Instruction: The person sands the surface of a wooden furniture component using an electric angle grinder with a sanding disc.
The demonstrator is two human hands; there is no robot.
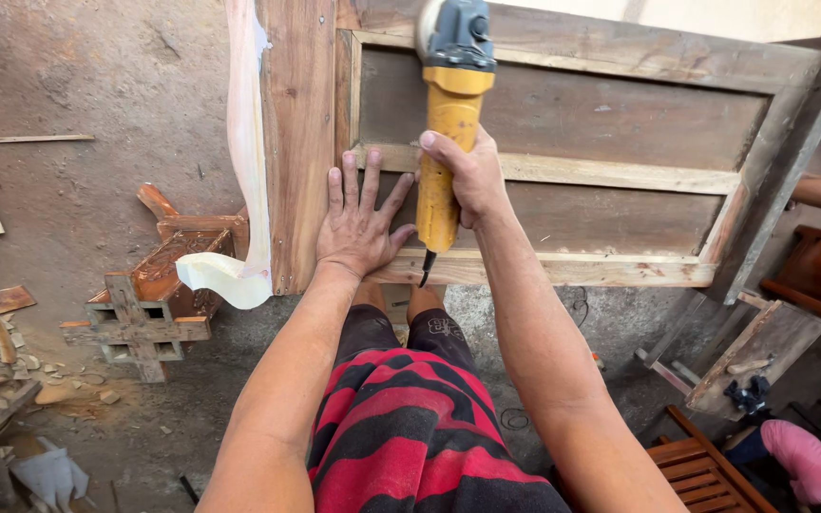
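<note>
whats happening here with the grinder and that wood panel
A person stands over a framed wooden panel, seen from their own head camera. The right hand grips the yellow angle grinder by its body, its head over the panel's top edge. The left hand lies flat, fingers spread, on the panel's frame. A pale carved wooden piece lies along the left edge, and a carved wooden cross sits on the dusty floor.
</note>
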